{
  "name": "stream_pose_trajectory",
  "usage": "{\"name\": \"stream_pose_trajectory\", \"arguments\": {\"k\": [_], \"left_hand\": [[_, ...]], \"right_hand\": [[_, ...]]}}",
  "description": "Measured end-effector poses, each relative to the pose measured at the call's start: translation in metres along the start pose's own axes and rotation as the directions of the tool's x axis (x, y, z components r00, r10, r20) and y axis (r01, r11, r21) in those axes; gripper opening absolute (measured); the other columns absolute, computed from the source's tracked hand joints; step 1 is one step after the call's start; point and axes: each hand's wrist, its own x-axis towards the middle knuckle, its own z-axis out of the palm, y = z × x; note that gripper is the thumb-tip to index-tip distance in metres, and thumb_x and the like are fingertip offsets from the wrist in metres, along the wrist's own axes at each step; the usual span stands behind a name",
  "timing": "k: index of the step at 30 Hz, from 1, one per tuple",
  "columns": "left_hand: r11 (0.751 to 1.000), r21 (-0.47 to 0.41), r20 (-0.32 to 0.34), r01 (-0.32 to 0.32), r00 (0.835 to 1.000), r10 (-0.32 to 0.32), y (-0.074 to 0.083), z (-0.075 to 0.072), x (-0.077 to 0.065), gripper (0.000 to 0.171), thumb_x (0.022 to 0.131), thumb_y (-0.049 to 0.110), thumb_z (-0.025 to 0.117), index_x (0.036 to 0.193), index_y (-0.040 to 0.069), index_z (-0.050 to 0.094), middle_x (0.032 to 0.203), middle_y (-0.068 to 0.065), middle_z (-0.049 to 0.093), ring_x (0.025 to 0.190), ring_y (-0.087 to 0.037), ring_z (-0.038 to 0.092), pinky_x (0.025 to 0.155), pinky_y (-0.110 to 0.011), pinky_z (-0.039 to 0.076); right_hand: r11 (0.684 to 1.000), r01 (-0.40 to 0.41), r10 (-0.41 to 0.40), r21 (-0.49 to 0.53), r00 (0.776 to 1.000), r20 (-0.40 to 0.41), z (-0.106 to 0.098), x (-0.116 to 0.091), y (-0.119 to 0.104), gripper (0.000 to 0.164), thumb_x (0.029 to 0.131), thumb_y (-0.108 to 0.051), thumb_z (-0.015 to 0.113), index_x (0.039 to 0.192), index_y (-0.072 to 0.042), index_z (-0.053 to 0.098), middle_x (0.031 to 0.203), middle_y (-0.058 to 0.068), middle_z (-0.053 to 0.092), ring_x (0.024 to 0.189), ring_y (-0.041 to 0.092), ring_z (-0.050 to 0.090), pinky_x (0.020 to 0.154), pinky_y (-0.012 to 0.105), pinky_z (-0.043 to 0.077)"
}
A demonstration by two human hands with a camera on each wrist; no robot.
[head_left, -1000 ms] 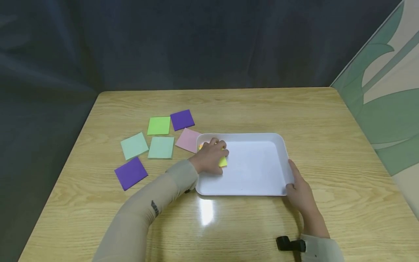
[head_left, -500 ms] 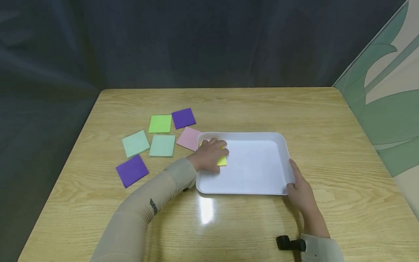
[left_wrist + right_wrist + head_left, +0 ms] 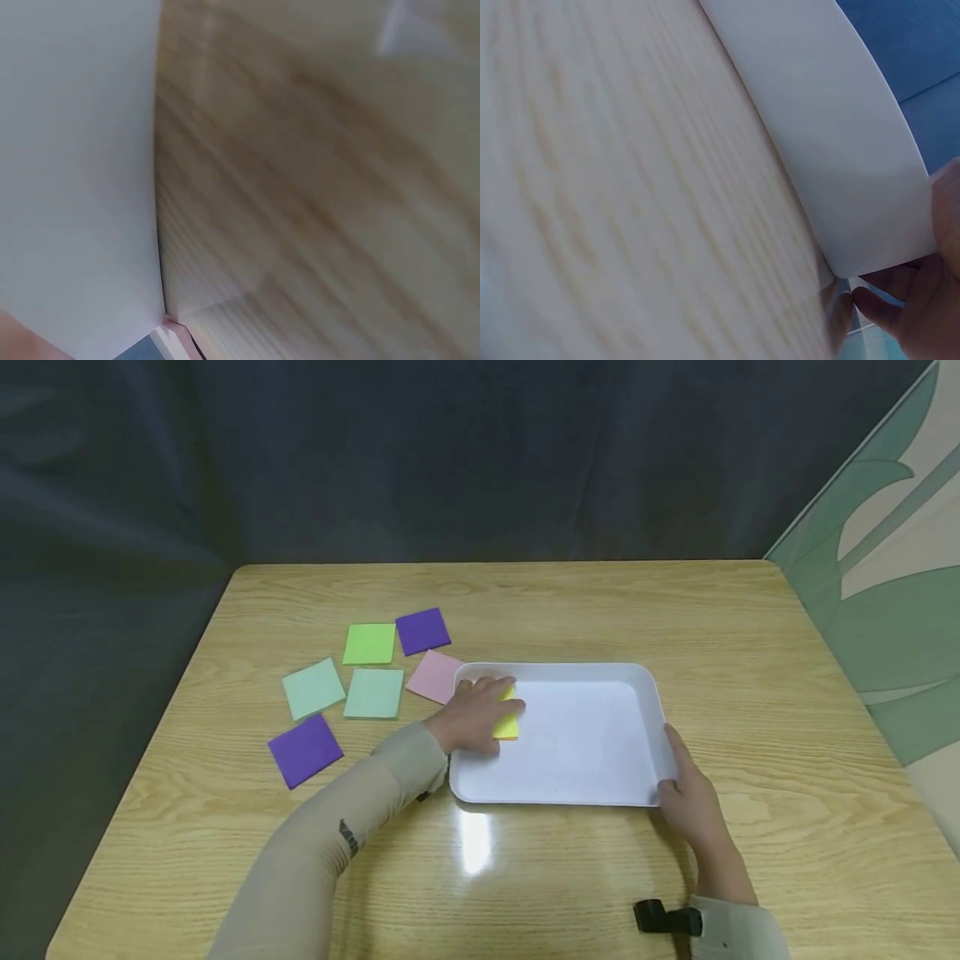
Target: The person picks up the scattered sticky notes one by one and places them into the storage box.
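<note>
In the head view, my left hand (image 3: pixel 474 716) lies over the left end of a white tray (image 3: pixel 577 735), fingers spread. Under it, partly hidden, is a yellow sticky note pad (image 3: pixel 507 724) with a thin orange edge showing along its near side. My right hand (image 3: pixel 693 802) holds the tray's right end near the front corner, index finger along the outer side and thumb at the rim. The right wrist view shows fingers (image 3: pixel 919 304) by the corner of the tray's wall (image 3: pixel 840 135). The left wrist view has mostly the tray's outer wall (image 3: pixel 75 165).
Left of the tray lie a pink pad (image 3: pixel 435 677) close to its rim, a lime green pad (image 3: pixel 369 644), two mint pads (image 3: pixel 373 694) and two purple pads (image 3: pixel 305 751). All rest on the wooden table (image 3: pixel 555 885). A dark curtain (image 3: pixel 480 460) hangs behind it.
My left hand has eased slightly left and its fingers have straightened, so more of the yellow pad shows. My right hand and the tray have stayed in place.
</note>
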Motion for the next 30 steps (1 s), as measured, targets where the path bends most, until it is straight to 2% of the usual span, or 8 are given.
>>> {"name": "stream_pose_trajectory", "arguments": {"k": [4, 12, 15, 20, 24, 30], "left_hand": [[1.000, 0.017, 0.000, 0.003, 1.000, -0.003, -0.001, -0.001, -0.004, 0.067, 0.062, 0.017, 0.061, 0.126, 0.020, 0.042, 0.142, -0.015, 0.023, 0.124, -0.032, 0.023, 0.093, -0.056, 0.028], [0.998, 0.063, -0.017, 0.005, 1.000, -0.004, -0.005, -0.001, -0.012, 0.067, 0.065, 0.016, 0.059, 0.129, 0.018, 0.039, 0.141, -0.016, 0.026, 0.125, -0.033, 0.022, 0.100, -0.054, 0.021], [0.999, 0.039, -0.014, 0.004, 1.000, -0.004, -0.006, -0.002, -0.017, 0.064, 0.068, 0.015, 0.059, 0.129, 0.018, 0.039, 0.141, -0.015, 0.027, 0.126, -0.031, 0.021, 0.102, -0.052, 0.019], [1.000, -0.024, -0.013, -0.005, 1.000, 0.005, -0.005, -0.007, -0.025, 0.060, 0.073, 0.019, 0.059, 0.129, 0.017, 0.039, 0.138, -0.012, 0.033, 0.124, -0.030, 0.025, 0.102, -0.050, 0.018], [0.995, -0.095, -0.049, 0.011, 0.999, -0.015, -0.006, -0.012, -0.031, 0.059, 0.072, 0.023, 0.061, 0.128, 0.016, 0.041, 0.137, -0.011, 0.036, 0.124, -0.027, 0.026, 0.100, -0.050, 0.020], [0.985, -0.162, -0.130, 0.065, 0.988, -0.086, -0.014, -0.018, -0.042, 0.059, 0.071, 0.025, 0.062, 0.127, 0.017, 0.042, 0.136, -0.011, 0.035, 0.123, -0.026, 0.026, 0.096, -0.050, 0.025]], "right_hand": [[1.000, -0.001, 0.001, -0.004, 1.000, -0.003, 0.000, 0.000, -0.001, 0.073, 0.076, 0.008, 0.030, 0.139, -0.015, 0.002, 0.137, 0.033, 0.017, 0.114, 0.043, 0.031, 0.081, 0.057, 0.035], [1.000, 0.006, -0.006, 0.002, 1.000, 0.010, -0.001, 0.000, -0.003, 0.073, 0.077, 0.008, 0.030, 0.139, -0.015, 0.001, 0.137, 0.034, 0.016, 0.120, 0.046, 0.022, 0.088, 0.060, 0.032], [1.000, -0.005, 0.005, 0.004, 1.000, 0.013, -0.001, -0.001, -0.002, 0.073, 0.077, 0.008, 0.029, 0.139, -0.016, 0.000, 0.138, 0.034, 0.015, 0.121, 0.048, 0.019, 0.092, 0.063, 0.028], [1.000, -0.006, 0.006, -0.001, 1.000, 0.008, -0.001, -0.001, -0.003, 0.072, 0.077, 0.006, 0.028, 0.139, -0.016, 0.000, 0.137, 0.035, 0.015, 0.120, 0.049, 0.017, 0.091, 0.065, 0.028], [1.000, -0.004, 0.004, 0.000, 1.000, 0.004, 0.000, -0.001, -0.004, 0.072, 0.077, 0.006, 0.028, 0.139, -0.015, 0.000, 0.137, 0.035, 0.015, 0.120, 0.049, 0.017, 0.090, 0.064, 0.029], [1.000, -0.020, 0.020, 0.002, 1.000, 0.011, 0.000, 0.000, -0.005, 0.072, 0.077, 0.007, 0.028, 0.139, -0.015, -0.001, 0.137, 0.035, 0.014, 0.120, 0.050, 0.016, 0.090, 0.064, 0.029]]}}
